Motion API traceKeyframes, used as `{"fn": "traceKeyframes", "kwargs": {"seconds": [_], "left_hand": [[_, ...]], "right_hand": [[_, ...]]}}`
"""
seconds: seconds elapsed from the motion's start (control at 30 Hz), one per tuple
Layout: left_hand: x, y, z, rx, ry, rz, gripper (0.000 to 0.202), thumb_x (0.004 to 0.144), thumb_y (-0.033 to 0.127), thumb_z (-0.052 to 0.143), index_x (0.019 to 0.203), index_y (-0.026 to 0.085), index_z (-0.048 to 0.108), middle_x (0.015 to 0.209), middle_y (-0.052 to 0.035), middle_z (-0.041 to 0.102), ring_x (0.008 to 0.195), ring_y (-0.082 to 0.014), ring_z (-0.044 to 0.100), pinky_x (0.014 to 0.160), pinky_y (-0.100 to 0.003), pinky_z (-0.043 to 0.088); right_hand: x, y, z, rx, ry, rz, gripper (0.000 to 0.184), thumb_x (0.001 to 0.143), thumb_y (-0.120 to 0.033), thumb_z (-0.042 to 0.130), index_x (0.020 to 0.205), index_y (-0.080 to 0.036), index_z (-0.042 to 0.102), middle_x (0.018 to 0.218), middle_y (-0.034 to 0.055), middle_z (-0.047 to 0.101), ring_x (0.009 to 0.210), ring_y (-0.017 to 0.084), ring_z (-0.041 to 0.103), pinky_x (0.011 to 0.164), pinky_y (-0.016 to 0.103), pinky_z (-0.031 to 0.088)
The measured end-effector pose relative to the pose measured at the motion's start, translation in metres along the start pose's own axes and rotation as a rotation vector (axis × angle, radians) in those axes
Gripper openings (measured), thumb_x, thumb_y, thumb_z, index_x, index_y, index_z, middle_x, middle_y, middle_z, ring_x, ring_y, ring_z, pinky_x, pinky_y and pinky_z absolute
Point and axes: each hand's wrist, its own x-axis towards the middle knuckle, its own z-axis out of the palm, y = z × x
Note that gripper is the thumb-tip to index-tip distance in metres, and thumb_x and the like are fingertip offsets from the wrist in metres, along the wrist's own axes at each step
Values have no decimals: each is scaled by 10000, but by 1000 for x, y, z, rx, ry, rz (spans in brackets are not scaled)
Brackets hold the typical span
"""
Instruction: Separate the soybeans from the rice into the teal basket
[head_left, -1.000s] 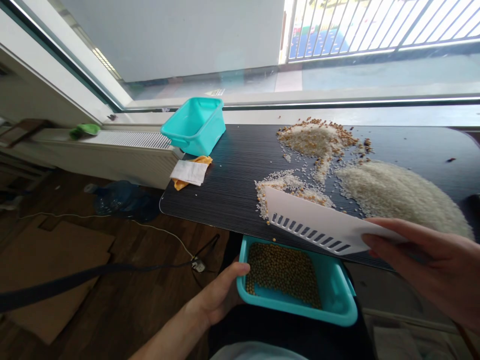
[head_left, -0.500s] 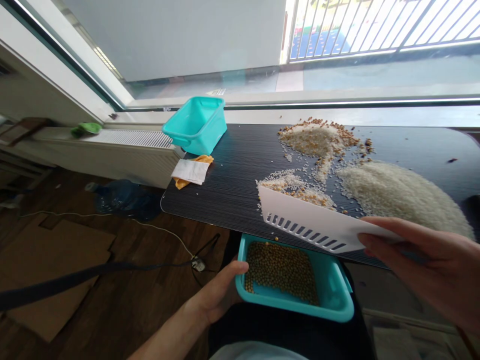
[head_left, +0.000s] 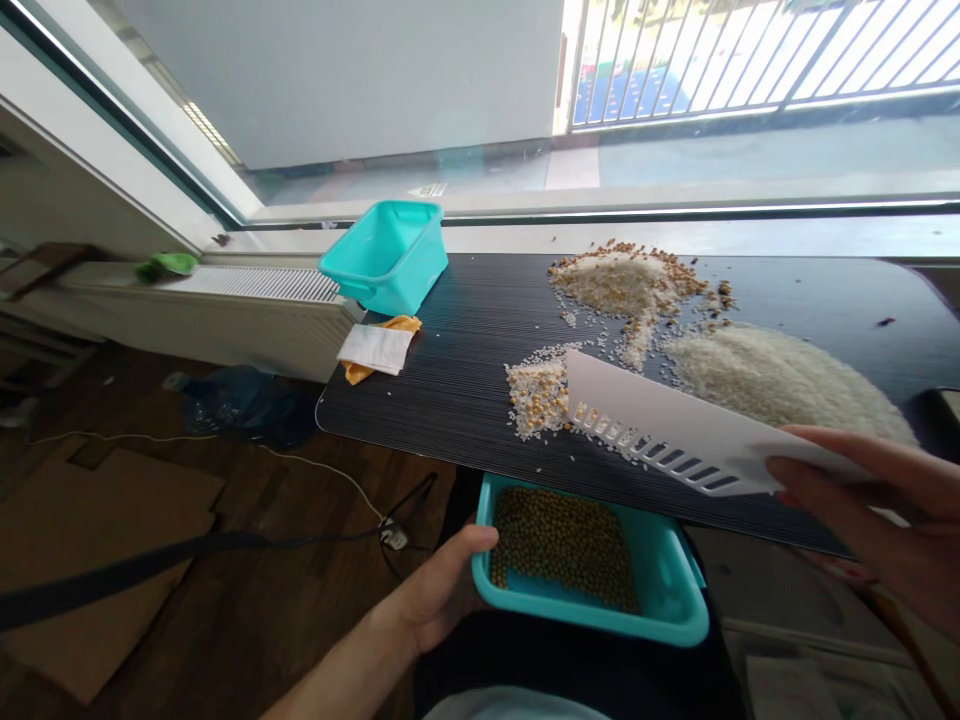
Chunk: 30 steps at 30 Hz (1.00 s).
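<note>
My left hand grips the left rim of a teal bin filled with soybeans, held below the near edge of the dark table. My right hand is closed on a white slotted scraper, whose edge rests on the table beside a small patch of rice mixed with soybeans. Behind it lie a mixed heap of rice and beans and a large pile of plain rice.
An empty teal bin sits tilted at the table's far left corner, with a white packet on an orange cloth next to it. A radiator and window sill run along the back. Cardboard, a cable and a blue bag lie on the floor at left.
The scraper has shifted right and away from the near edge, uncovering the small rice and bean patch. My left hand and the bean bin stayed nearly still.
</note>
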Motion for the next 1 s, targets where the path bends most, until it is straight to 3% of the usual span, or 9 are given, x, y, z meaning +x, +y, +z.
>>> {"fn": "traceKeyframes", "kwargs": {"seconds": [0.17,0.37,0.6,0.77,0.9,1.0], "left_hand": [[1,-1,1,-3,-4,-6,589,793,426,608,1316,160,558,1229,-123,690,1220,-320,573,1055,-461,394],[-1,0,3,12,15,-3,602,793,436,604,1326,162,548,1244,-121,682,1215,-323,576,1034,-447,408],[-3,2,3,8,6,6,544,819,407,579,1303,158,570,1218,-109,697,1201,-306,586,1014,-416,428],[-4,1,2,8,-9,24,514,834,401,564,1278,144,591,1200,-119,703,1195,-306,590,1004,-416,439],[-1,-3,-3,20,-19,75,485,836,385,571,1253,139,610,1208,-132,696,1208,-314,580,1009,-439,440],[2,-7,-6,21,-36,144,477,851,366,567,1280,158,590,1252,-122,673,1234,-311,562,1027,-451,429]], "right_hand": [[12,-24,-4,83,-75,-71,246,762,-521,580,812,-309,695,591,-43,667,499,160,637,452,243,517],[2,-13,-6,66,-65,-70,284,780,-530,606,936,-323,721,592,-54,660,389,130,560,496,253,542],[13,-41,-2,136,-72,-264,169,786,-425,590,760,-303,705,599,-61,702,409,110,605,380,141,448],[-8,-21,-2,177,-177,-255,160,792,-444,631,899,-370,723,701,-73,732,506,143,661,441,170,503],[-18,3,-2,80,-86,-194,248,798,-453,645,1033,-383,681,751,-70,732,510,156,653,544,227,561],[-7,-4,4,18,60,-252,224,845,-433,601,1054,-376,657,824,-76,739,578,137,674,577,203,555]]}}
